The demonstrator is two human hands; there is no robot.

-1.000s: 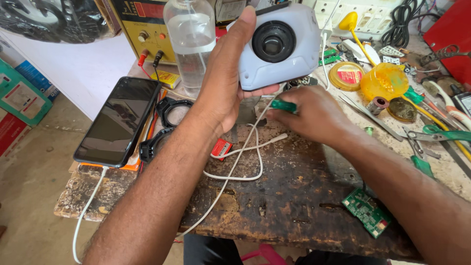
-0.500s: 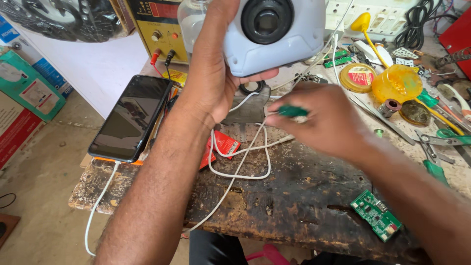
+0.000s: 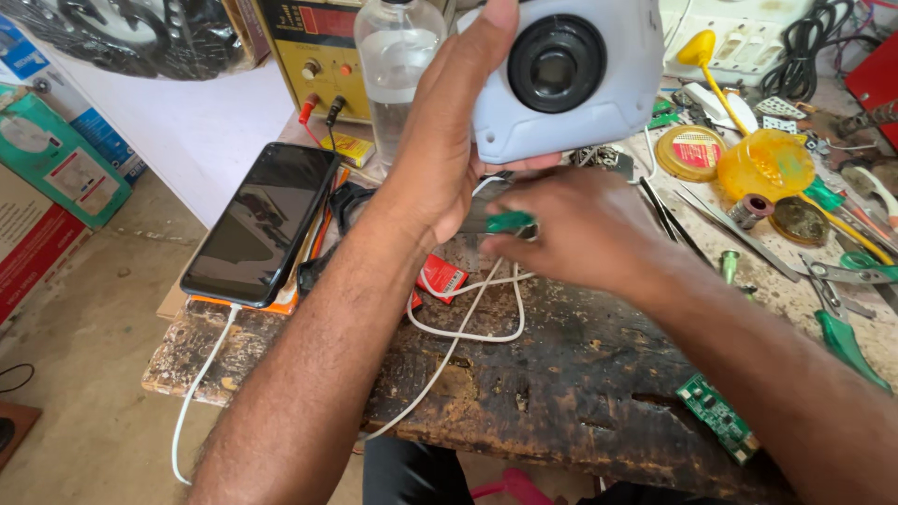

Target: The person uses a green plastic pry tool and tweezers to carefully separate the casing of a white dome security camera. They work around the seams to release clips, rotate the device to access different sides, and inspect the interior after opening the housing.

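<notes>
Fingers of the left hand are kept wrapped round the grey speaker housing, now lifted higher and closer over the scorched bench. Right hand, moved in underneath, is pinched on a green-handled tool, so the underside's being worked on.

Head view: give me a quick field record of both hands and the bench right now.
left hand: grips the pale grey speaker unit, raised above the bench
right hand: pinches a green-handled tool just under the unit
white cable: looped on the wooden bench
phone: screen dark, at left
green circuit board: near the bench's front edge
</notes>
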